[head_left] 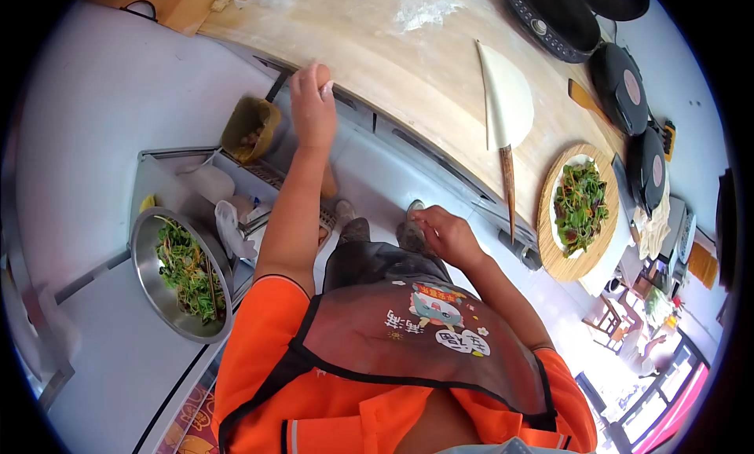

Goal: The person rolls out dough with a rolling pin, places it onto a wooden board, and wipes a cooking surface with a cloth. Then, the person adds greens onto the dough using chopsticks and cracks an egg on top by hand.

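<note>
At the near edge of the wooden worktop (369, 69), my left hand (312, 108) is closed round a brown egg (323, 76), partly hidden by the fingers. My right hand (449, 236) is lower, in front of the apron, with its fingers curled together and nothing visible in them. A folded dough sheet (509, 100) hangs over a thin wooden stick (509, 191) on the worktop. Beside it, a round wooden board (547, 242) carries a heap of mixed greens (580, 206). Below my left hand stands a yellowish bin (267, 124) with shells inside.
A steel bowl (145, 273) of greens stands at the left, near a white plastic bag (229, 228). Black round pans (620, 89) and an orange spatula (587, 100) lie at the right. Flour (424, 10) dusts the worktop. A person (638, 352) is far off at the lower right.
</note>
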`<state>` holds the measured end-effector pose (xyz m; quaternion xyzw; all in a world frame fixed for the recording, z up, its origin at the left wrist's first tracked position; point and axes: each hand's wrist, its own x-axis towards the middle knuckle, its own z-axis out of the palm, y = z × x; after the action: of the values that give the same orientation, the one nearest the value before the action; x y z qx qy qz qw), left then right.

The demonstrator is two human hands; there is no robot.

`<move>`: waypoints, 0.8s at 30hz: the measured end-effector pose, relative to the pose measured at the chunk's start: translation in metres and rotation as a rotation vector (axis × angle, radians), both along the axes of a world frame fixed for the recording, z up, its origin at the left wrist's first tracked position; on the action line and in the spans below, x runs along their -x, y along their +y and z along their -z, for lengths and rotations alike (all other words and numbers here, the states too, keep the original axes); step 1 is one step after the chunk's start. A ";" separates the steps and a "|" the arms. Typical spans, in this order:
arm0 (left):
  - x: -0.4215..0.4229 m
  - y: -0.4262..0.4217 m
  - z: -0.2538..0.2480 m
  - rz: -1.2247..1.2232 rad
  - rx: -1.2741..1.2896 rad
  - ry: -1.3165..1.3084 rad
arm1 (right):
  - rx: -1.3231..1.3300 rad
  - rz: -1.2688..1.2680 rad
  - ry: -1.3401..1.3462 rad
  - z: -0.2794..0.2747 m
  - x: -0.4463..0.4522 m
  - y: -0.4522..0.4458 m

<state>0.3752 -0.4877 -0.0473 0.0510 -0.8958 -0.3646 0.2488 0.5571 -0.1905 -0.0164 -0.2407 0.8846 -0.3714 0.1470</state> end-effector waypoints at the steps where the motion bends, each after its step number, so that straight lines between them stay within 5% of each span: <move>1: -0.003 0.002 -0.007 -0.008 -0.136 0.007 | 0.001 0.015 0.002 -0.004 0.002 -0.002; 3: -0.005 0.006 -0.017 -0.023 -0.404 0.025 | 0.011 0.048 0.016 -0.011 0.010 -0.006; 9: 0.006 -0.001 0.013 0.013 -0.019 0.007 | 0.025 0.102 0.057 -0.021 0.009 -0.008; 12: 0.003 0.000 0.007 0.023 -0.043 -0.006 | 0.038 0.133 0.074 -0.025 0.006 -0.004; 17: -0.006 0.003 -0.021 0.403 -1.687 -0.161 | 0.074 0.220 0.033 -0.034 0.003 0.002; 19: -0.013 0.007 -0.030 0.471 -1.950 -0.174 | 0.081 0.228 0.050 -0.037 0.004 0.004; 21: -0.018 0.006 -0.038 0.526 -2.013 -0.204 | 0.076 0.228 0.055 -0.036 0.003 0.005; 24: -0.017 0.006 -0.028 0.305 -1.401 -0.066 | 0.060 0.224 0.047 -0.032 0.000 0.007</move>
<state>0.3927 -0.4818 -0.0192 0.0841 -0.4554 -0.8830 0.0768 0.5569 -0.1837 0.0159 -0.1533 0.8977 -0.4060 0.0764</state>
